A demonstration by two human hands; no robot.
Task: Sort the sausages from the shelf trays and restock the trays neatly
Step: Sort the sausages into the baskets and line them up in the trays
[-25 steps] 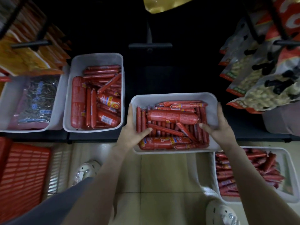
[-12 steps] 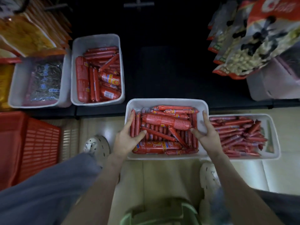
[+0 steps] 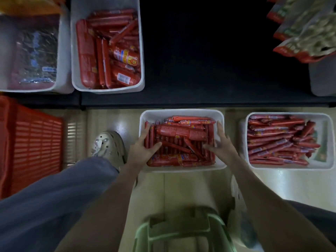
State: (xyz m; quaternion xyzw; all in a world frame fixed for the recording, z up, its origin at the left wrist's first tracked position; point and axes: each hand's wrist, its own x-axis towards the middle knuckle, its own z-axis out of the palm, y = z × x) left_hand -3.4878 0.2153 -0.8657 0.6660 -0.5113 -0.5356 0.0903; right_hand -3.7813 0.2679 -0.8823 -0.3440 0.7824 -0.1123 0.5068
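Centre: the middle tray [image 3: 181,112], white, stood on the tiled floor [image 3: 181,188] just in front of the dark shelf [image 3: 209,100].
Contents: red sausages [image 3: 181,132] filled it, one thick one lying crosswise over many thin ones.
Left side: the left hand [image 3: 143,151] gripped the tray's 9 o'clock wall, thumb inside on the sausages, fingers along the rim.
Right side: the right hand [image 3: 221,144] lay at the 3 o'clock wall, fingers straight and spread, thumb over the sausages; it looked blurred and seemed to touch rather than clasp.
3 o'clock: a floor tray [image 3: 287,115] of thin sausages, near but apart.
11 o'clock: a shelf tray [image 3: 107,90] on the shelf, with thick and thin sausages jumbled.
9 o'clock: a red crate [image 3: 31,142], with a pale shoe [image 3: 107,146] between it and the middle tray.
6 o'clock: a green stool [image 3: 181,231].
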